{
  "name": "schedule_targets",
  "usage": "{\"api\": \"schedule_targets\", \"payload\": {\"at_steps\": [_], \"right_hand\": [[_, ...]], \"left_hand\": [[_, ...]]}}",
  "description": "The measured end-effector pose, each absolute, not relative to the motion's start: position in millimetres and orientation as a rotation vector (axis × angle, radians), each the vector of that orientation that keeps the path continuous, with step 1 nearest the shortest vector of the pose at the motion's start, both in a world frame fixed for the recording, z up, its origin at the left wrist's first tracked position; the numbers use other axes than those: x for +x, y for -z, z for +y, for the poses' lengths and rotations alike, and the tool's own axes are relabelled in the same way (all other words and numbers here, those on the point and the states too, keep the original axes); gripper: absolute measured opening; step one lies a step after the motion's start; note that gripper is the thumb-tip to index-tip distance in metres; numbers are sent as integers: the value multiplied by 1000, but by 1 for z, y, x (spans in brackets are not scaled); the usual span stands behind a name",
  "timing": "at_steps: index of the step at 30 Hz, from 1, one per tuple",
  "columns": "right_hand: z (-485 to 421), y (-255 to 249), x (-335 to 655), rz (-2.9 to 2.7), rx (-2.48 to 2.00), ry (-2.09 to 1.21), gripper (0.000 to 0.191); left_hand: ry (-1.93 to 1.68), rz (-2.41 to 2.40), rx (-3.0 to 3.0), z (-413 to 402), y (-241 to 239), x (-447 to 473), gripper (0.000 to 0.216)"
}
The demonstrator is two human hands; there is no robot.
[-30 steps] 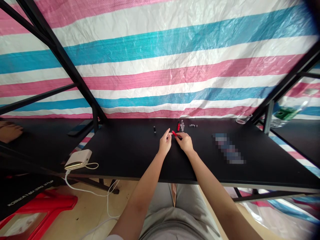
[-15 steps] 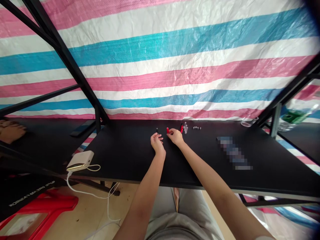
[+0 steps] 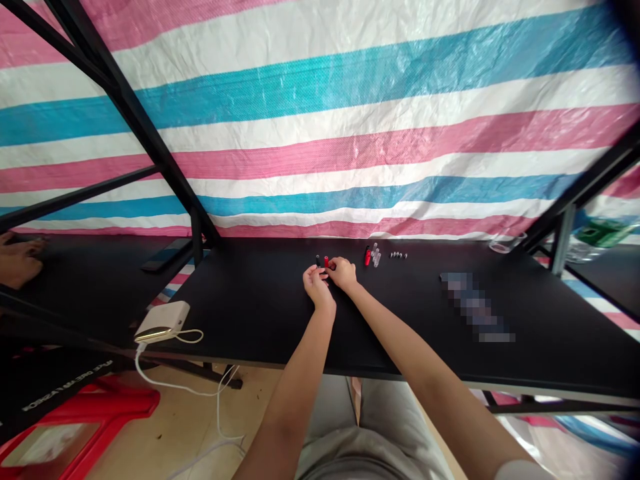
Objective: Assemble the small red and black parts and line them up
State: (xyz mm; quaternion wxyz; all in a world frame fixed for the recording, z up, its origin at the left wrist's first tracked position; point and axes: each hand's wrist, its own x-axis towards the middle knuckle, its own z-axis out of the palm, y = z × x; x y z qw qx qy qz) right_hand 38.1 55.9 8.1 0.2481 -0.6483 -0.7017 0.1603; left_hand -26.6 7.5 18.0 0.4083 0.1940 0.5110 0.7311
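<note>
Both my hands meet at the far middle of the black table (image 3: 260,313). My right hand (image 3: 343,273) pinches a small red cylindrical piece (image 3: 327,261), held upright just right of a small black piece (image 3: 317,259) standing on the table. My left hand (image 3: 317,283) is beside it with fingers curled, touching the right hand's fingertips; what it holds, if anything, is too small to see. Further right on the table stand a red piece with clear small vials (image 3: 371,257) and a short row of tiny dark parts (image 3: 398,255).
A white power bank (image 3: 163,321) with a cable lies at the table's left front edge. A blurred strip (image 3: 475,307) lies at right. Black frame bars rise on both sides before a striped tarp. Another person's hand (image 3: 17,262) rests on the left table near a phone (image 3: 165,255).
My right hand carried the red piece leftward from the table's middle and now holds it next to the black piece. My left hand moved left too and now touches the right hand.
</note>
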Motion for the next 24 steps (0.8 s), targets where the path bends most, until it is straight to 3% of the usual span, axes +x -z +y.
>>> {"api": "schedule_targets", "payload": {"at_steps": [9,16,20,24], "right_hand": [[41,-14,56,-1992,-1704,-372,21],[11,-10,106,-1712,-1568,-200,24],[2,-2,131,-1480,-1669,-90,25],[4,1,139,-1380,-1743,-81,25]], "left_hand": [[-1824,1319,510,10,-13,-28,24],[-1816,1350,717,6,-11,-24,19],[-1499,1290,1236,0,-4,-9,20],[-1154,1265,1753,4,-3,7,44]]}}
